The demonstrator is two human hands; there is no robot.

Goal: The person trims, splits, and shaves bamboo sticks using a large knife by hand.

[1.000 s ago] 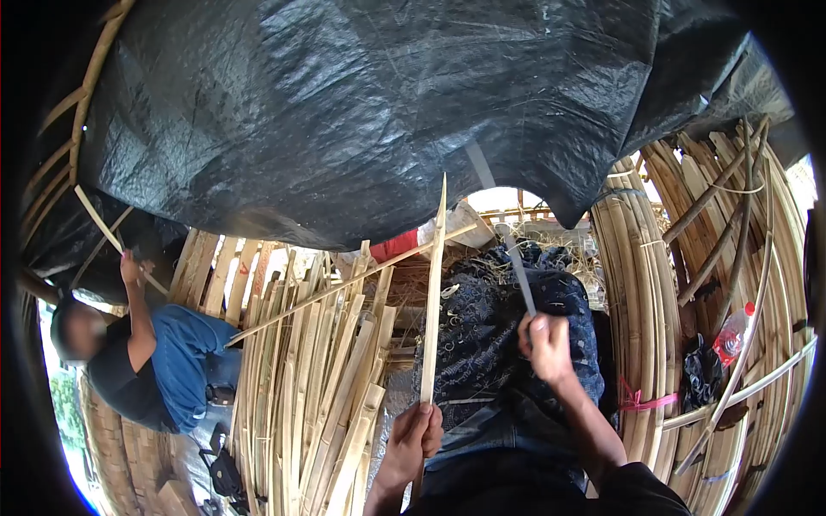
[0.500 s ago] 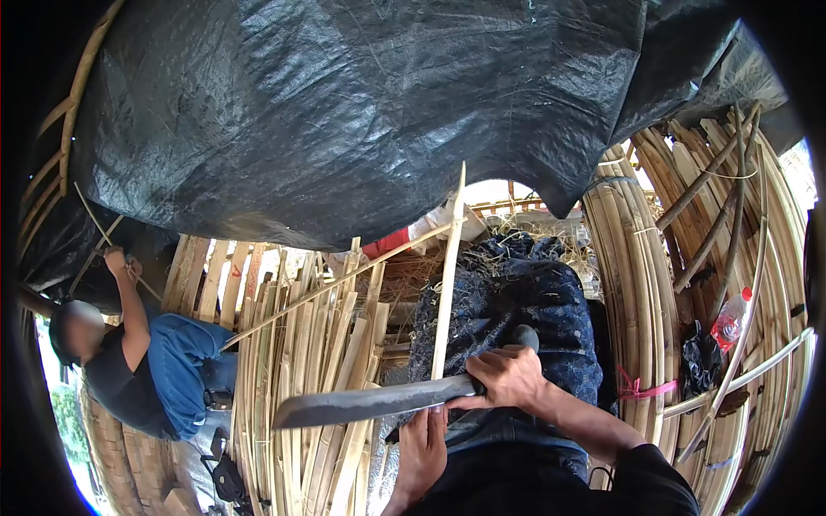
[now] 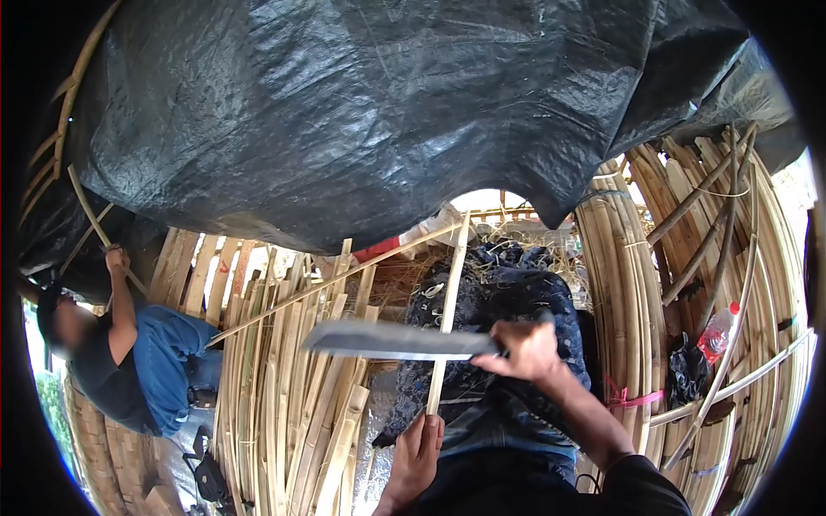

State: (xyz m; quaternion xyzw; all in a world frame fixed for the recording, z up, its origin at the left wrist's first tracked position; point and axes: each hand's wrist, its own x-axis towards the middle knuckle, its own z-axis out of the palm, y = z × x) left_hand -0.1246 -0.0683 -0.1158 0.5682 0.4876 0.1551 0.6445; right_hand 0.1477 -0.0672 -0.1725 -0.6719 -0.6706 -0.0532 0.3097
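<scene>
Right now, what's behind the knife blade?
Behind the knife blade: an upright bamboo strip, split slats toward the tip, dark patterned cloth near the handle. The strip's stretch directly behind the blade is covered; can't tell if they touch.

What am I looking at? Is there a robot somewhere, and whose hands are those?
No robot here, just a person's two bare hands. The picture comes from a camera worn on that person's head, looking forward and down, and its round lens makes things look bent.

The right hand holds a big knife. The left hand holds a bamboo strip, and the blade crosses in front of it. A dark patterned cloth seems to cover the legs.

More bamboo strips lie on the left, with another person beyond them. A tied bundle is on the right. Black plastic sheeting hangs above.
</scene>
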